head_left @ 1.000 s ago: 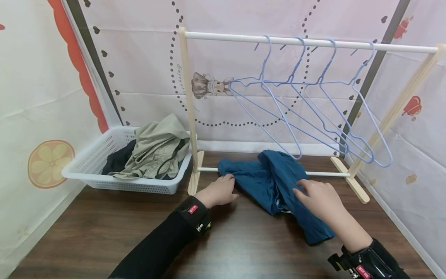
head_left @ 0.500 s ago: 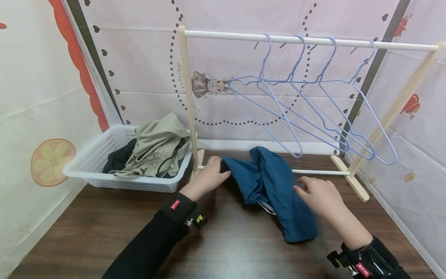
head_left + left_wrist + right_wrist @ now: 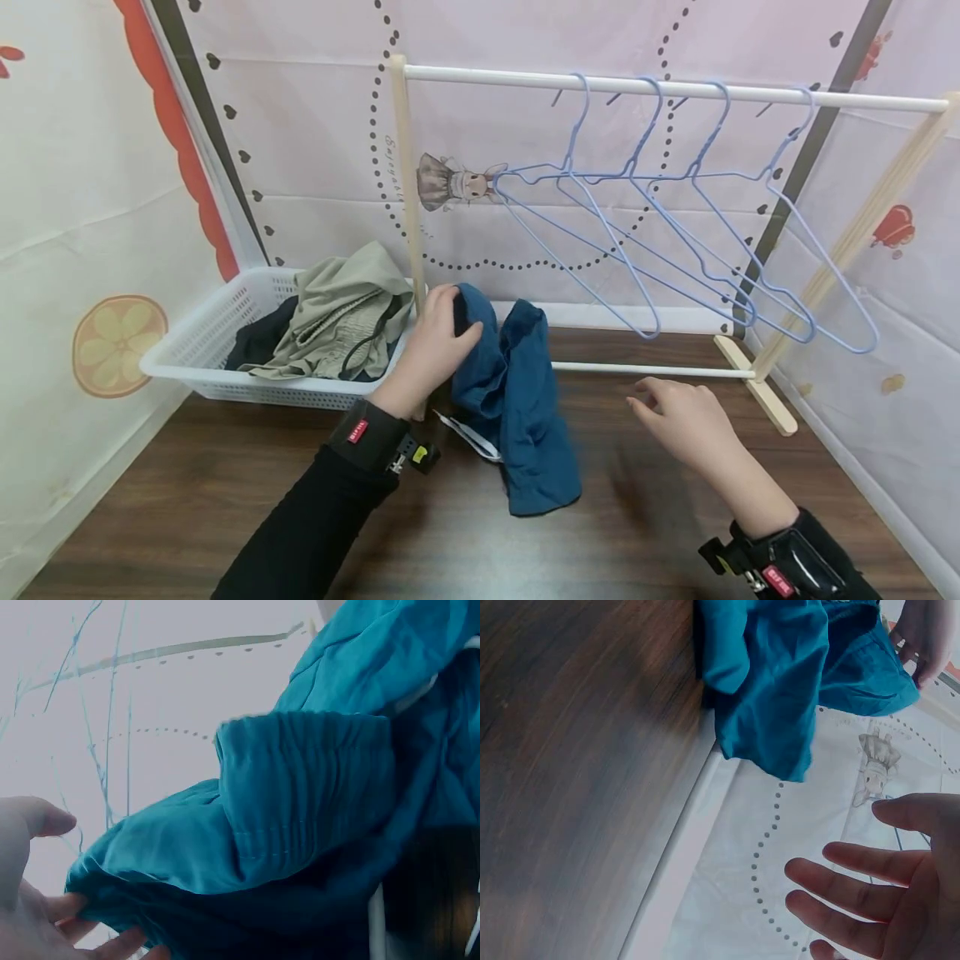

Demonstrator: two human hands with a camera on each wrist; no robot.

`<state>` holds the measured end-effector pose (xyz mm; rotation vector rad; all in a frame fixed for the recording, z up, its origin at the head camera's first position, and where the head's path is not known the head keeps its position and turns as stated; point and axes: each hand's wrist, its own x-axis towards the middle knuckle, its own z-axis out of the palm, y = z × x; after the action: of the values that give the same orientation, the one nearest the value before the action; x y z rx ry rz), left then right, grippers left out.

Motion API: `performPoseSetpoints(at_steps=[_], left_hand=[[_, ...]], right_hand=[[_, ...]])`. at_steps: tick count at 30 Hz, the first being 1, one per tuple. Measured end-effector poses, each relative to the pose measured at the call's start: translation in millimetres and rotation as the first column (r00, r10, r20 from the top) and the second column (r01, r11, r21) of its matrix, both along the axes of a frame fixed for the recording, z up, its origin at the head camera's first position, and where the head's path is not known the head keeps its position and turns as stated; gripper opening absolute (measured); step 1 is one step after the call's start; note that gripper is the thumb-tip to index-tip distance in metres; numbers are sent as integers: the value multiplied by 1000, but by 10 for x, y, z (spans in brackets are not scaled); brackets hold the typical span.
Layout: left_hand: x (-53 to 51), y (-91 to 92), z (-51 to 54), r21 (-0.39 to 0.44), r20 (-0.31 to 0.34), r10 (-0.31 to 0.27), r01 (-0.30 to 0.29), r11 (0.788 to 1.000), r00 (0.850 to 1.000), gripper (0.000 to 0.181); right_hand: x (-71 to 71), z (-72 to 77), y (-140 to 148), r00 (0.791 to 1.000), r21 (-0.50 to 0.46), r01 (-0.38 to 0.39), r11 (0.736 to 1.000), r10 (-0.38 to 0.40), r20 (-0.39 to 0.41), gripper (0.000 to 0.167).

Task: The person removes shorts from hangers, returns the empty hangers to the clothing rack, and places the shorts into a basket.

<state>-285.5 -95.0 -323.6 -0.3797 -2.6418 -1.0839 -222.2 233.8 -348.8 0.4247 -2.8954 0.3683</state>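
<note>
A dark blue garment point(image 3: 510, 408) hangs from my left hand point(image 3: 431, 346), its lower end on the table. My left hand grips one edge. In the left wrist view a gathered elastic band point(image 3: 311, 787) shows on the garment, and the left fingers point(image 3: 71, 919) meet its dark inner edge, with the thumb apart from the cloth. A thin white strip point(image 3: 472, 437) pokes out at its left side. My right hand point(image 3: 690, 417) hovers to the right of the garment, touching nothing, with its fingers spread in the right wrist view.
Several blue hangers point(image 3: 648, 179) hang from the white bar point(image 3: 495, 77) of a wooden rack. At left, a white basket point(image 3: 191, 358) holds khaki clothing point(image 3: 352, 317) and black cloth point(image 3: 262, 333). The lower rod point(image 3: 652, 369) runs behind the garment.
My left hand has taken hold of the garment's edge, lifted it, and drawn it left, away from my right hand. The right hand stays nearly still.
</note>
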Motion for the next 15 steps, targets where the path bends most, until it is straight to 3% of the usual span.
performPoseSetpoints(at_steps=[3,6,11,15], left_hand=[[15,99,-71,-92,-30,-56,53,994,998,69],[32,199,-178,-217,-48,-138,125,968,989,72],[56,347,-357,-427,-68,-264,211,879,962,76],[58,469,-500,-535,-47,-330,255,805,943,84]], right_hand=[[9,8,-34,1000,-10,-5,1000,5,-7,30],[10,6,-70,1000,-15,-8,1000,8,-7,31],[0,-12,-98,1000,-14,-14,1000,14,-6,33],[-10,-19,-111,1000,-13,-12,1000,12,5,34]])
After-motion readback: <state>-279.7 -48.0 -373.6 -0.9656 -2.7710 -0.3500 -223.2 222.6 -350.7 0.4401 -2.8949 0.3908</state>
